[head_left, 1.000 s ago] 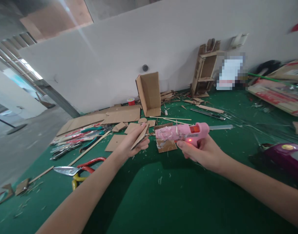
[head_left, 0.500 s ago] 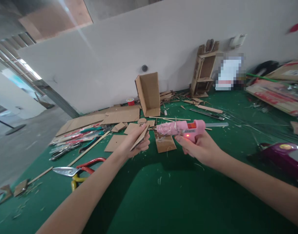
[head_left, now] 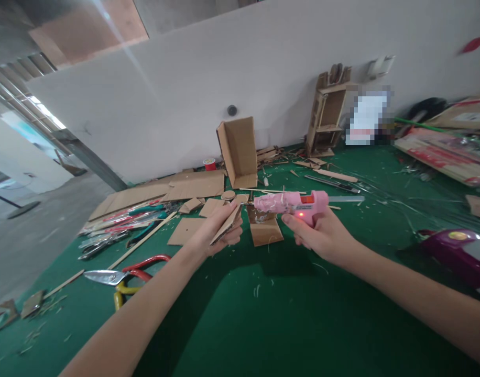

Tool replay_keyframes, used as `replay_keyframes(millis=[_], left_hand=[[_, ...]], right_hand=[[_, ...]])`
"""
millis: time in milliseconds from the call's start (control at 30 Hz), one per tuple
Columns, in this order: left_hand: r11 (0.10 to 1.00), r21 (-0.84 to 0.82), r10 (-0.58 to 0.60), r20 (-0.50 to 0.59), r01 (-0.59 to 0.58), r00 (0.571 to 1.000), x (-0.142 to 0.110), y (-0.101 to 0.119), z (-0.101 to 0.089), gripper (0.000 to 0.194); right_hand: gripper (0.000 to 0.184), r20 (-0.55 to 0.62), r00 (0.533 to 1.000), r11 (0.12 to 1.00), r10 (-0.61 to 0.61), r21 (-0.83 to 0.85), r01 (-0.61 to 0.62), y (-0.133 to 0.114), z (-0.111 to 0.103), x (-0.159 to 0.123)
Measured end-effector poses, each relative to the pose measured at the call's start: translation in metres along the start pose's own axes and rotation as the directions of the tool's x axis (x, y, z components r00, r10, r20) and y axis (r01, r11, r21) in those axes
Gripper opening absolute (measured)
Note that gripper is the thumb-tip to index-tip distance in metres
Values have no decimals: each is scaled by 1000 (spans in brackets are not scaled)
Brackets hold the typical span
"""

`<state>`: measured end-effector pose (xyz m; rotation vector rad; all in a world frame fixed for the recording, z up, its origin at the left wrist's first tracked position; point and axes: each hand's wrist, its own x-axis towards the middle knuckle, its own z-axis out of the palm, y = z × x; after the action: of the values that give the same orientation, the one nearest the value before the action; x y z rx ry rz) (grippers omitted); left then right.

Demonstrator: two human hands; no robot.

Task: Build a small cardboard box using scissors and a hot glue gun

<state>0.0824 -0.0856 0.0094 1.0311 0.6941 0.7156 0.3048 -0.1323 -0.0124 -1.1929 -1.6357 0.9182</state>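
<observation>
My left hand [head_left: 216,230] is closed on a thin flat cardboard piece [head_left: 226,222], held edge-up above the green table [head_left: 263,314]. My right hand [head_left: 322,235] grips a pink hot glue gun [head_left: 293,203] smeared with dried glue, its red light on. The gun's nozzle points left and sits just right of the cardboard piece's upper end. A small brown cardboard square [head_left: 265,230] with glue stains lies on the table below the gun.
An open cardboard box [head_left: 240,152] stands behind the hands. Flat cardboard sheets [head_left: 193,186], pliers and cutters [head_left: 122,222], red-handled shears [head_left: 126,272] and wooden sticks lie at left. A cardboard model [head_left: 328,112] leans on the wall. A purple device [head_left: 456,248] sits at right.
The glue gun has risen slightly and moved left toward the cardboard piece's upper end. My left hand has stayed almost still.
</observation>
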Motion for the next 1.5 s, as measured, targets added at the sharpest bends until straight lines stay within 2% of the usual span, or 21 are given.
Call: replay_keyframes(millis=[333, 633, 900, 1100, 1333, 1500], left_hand=[[1000, -29, -7, -27, 6, 1000, 4, -3, -4, 47], [997, -72, -37, -66, 32, 997, 4, -1, -5, 52], [995, -94, -51, -84, 43, 995, 6, 0, -5, 50], [983, -179, -10, -221, -30, 975, 10, -2, -10, 43], [977, -199, 23, -284, -83, 959, 14, -4, -10, 41], [976, -187, 52, -299, -112, 953, 12, -4, -3, 36]], right_hand=[[29, 20, 999, 1000, -24, 4, 24, -9, 2, -3], [34, 47, 996, 998, -70, 7, 70, -8, 4, -6], [26, 6, 998, 994, -69, 80, 68, -9, 6, -5], [25, -92, 996, 993, -9, 115, 20, -12, 6, -5], [29, -89, 995, 997, -34, -76, 27, -8, 8, -7], [30, -124, 992, 994, -14, -112, 0, -7, 9, -5]])
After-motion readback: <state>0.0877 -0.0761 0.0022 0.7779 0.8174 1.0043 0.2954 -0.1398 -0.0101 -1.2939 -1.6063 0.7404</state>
